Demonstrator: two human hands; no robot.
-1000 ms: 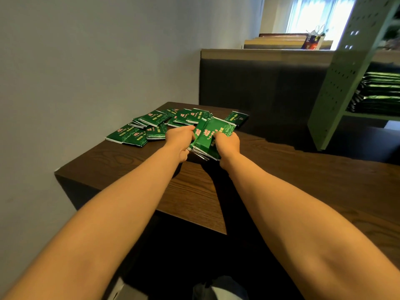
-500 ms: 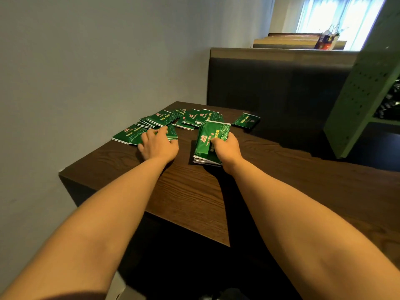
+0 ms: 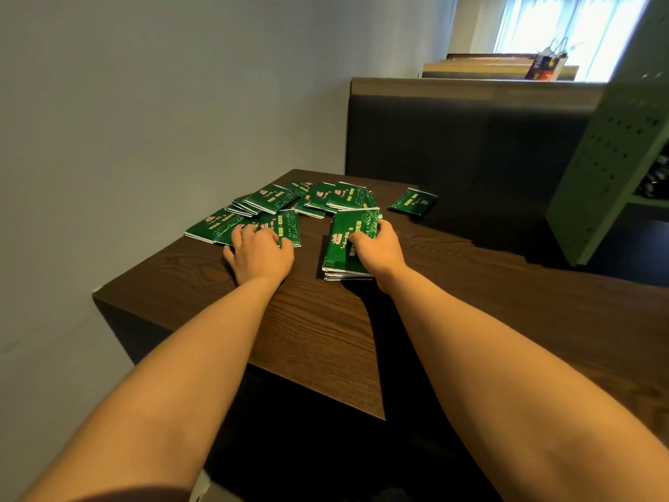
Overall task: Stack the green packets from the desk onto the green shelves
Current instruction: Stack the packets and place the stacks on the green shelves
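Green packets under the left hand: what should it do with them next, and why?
Probably slide those loose packets onto the stack. The left hand rests on them, and the right hand grips the gathered stack close beside on the desk.

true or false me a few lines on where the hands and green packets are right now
1. The right hand holds a neat stack lying on the desk. True.
2. The left hand is raised in the air, touching nothing. False: it rests on loose packets spread over the desk.
3. A single packet lies apart from the rest, right of the spread. True.
4. The stack already sits on the green shelf. False: it is on the desk, and the shelf stands off to the right.
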